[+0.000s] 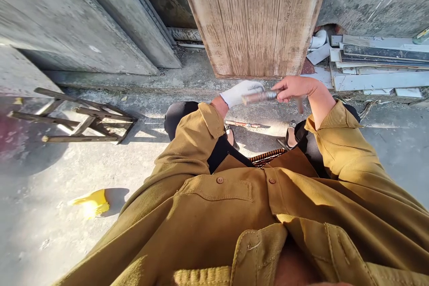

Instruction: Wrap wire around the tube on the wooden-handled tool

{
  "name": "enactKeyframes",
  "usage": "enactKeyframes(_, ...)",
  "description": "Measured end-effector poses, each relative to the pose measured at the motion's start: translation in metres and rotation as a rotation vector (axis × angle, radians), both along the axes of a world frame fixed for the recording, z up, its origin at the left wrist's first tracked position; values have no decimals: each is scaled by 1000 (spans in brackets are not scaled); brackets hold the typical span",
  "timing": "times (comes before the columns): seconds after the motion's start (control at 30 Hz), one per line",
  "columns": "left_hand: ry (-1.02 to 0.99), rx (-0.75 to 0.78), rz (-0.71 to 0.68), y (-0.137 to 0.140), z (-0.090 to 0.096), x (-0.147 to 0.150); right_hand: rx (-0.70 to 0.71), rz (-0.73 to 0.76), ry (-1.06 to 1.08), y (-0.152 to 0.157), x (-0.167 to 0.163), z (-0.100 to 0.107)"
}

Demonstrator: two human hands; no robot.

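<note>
Both of my hands meet in front of me around a short brown rod [259,97] with a grey, wire-like winding along its middle. My left hand [239,93], in a white knitted glove, is closed at the rod's left end, its fingertips partly hidden. The bare fingers of my right hand [295,88] pinch the other end. A brown stick-like piece [299,105] hangs below the right palm, blurred, and what it belongs to is unclear. On the ground between my feet lies a slim wooden-handled tool [246,124] with a metal band.
A ribbed wooden panel [248,18] leans on the wall ahead. Stacked white and dark boards [382,65] lie to the right, near a white pipe [318,39]. Leftward are a tipped wooden stool [83,118], a yellow object [94,203] on the concrete and large grey slabs [100,22].
</note>
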State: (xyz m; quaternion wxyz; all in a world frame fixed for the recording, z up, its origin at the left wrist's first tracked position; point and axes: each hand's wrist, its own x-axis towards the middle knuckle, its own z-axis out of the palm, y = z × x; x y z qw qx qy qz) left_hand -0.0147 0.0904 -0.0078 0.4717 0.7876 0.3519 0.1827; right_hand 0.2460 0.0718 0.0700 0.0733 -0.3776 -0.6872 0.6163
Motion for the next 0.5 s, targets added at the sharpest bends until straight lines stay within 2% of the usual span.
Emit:
enactKeyframes(0.03,-28,-65,5,-1,-1,2,23,-62,26,1,2,2)
enactKeyframes(0.1,-52,-146,-9,-6,0,6,122,-318,119,4,4,4)
enactKeyframes(0.17,-32,-129,-45,-12,5,9,206,-597,176,9,4,3)
enactKeyframes(0.23,10,-71,-55,-17,12,11,233,-759,75,15,3,-1)
enactKeyframes(0.27,32,-42,-56,-19,15,11,251,-778,-38,18,3,-5)
enactKeyframes(0.33,82,19,-58,-20,20,10,345,-692,-338,22,2,-13)
enactKeyframes(0.4,142,87,-63,-19,23,8,475,-506,-584,24,2,-22)
enactKeyframes(0.43,176,119,-62,-18,23,6,499,-394,-664,24,1,-26)
enactKeyframes(0.5,247,185,-42,-15,21,4,439,-168,-661,21,0,-32)
